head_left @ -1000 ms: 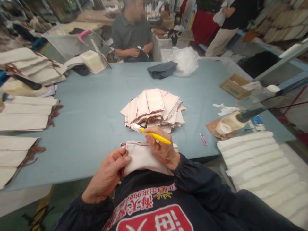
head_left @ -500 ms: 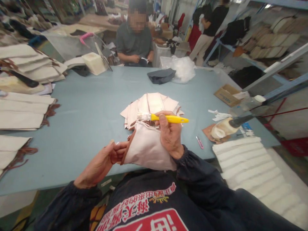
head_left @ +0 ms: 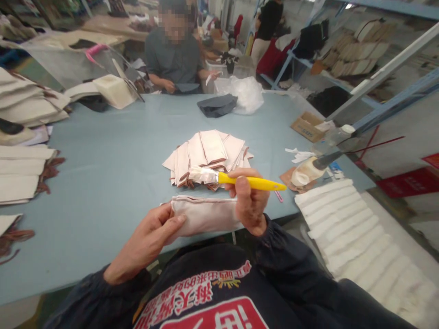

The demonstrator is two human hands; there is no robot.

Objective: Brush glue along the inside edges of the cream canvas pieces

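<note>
Folded cloth [head_left: 204,217] that stood tilted half a second ago has come down nearly level, its left end now pinched between the left hand's [head_left: 149,237] thumb and fingers. Beside its right end, the right hand [head_left: 252,203] is closed around a yellow brush [head_left: 259,183], bristles pointing left; whether that hand also grips the cloth is hidden. Just beyond both grips sits a fanned pile of cloth pieces [head_left: 209,148].

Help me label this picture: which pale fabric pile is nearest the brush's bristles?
The central fanned-out pile, directly beyond the bristles of the yellow brush; the piles at the left edge and the white row at right lie farther off.
</note>
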